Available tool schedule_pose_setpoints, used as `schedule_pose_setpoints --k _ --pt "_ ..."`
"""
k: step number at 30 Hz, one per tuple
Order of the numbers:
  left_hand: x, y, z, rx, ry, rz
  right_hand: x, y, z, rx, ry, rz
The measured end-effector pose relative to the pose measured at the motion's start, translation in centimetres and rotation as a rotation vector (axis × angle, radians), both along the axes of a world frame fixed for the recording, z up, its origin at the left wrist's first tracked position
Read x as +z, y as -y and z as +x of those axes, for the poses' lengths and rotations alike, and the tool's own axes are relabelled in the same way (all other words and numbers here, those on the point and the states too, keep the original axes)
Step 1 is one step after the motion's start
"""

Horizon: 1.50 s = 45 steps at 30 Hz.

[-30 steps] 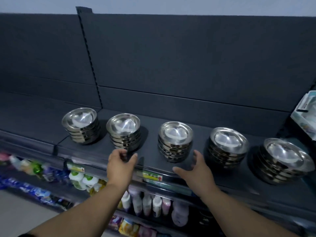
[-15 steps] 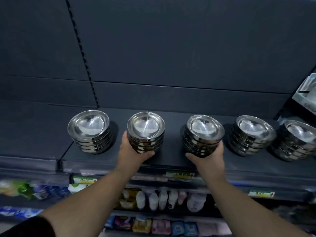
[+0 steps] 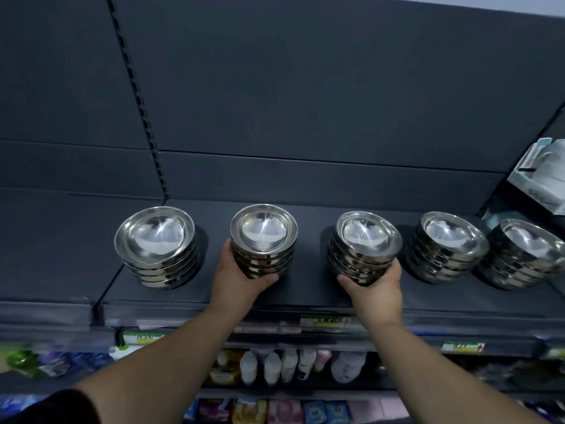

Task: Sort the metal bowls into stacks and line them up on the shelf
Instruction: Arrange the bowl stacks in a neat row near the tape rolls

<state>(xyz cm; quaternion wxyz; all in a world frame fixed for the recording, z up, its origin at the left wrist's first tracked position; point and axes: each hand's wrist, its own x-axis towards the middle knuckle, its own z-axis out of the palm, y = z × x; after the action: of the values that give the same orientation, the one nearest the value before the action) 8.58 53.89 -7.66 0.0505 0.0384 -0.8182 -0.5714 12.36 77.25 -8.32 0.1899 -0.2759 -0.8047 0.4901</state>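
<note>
Bottles are racked at 6 o'clock, under the shelf. Second stack is gripped low by the left hand, fingers curled round it; third stack likewise by the right hand. Both are hemmed in: first stack at 9, fourth stack at 3.

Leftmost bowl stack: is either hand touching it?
No, the leftmost stack stands alone, while the left hand grips the second stack and the right hand grips the third stack.
</note>
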Motion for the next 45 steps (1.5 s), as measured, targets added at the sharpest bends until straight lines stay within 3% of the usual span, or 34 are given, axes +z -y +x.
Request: schedule_pose_setpoints --k 14,24,31,39,45 --pt "0.6 0.0 2.4 0.113 0.13 -0.167 1.0 -0.7 1.2 0.024 0.075 0.0" --pt "-0.2 3.6 7.6 0.307 0.057 -0.187 1.1 1.2 3.4 0.272 0.131 0.162" --pt "1.1 11.0 6.1 0.555 -0.051 -0.112 3.1 9.3 2.5 0.508 0.074 0.216" --pt "1.9 18.5 1.7 0.109 0.108 -0.171 4.0 20.5 -0.3 0.695 0.144 0.262" --pt "1.7 20.8 -0.9 -0.139 0.088 -0.118 5.0 23.8 -1.7 0.716 0.138 0.33"
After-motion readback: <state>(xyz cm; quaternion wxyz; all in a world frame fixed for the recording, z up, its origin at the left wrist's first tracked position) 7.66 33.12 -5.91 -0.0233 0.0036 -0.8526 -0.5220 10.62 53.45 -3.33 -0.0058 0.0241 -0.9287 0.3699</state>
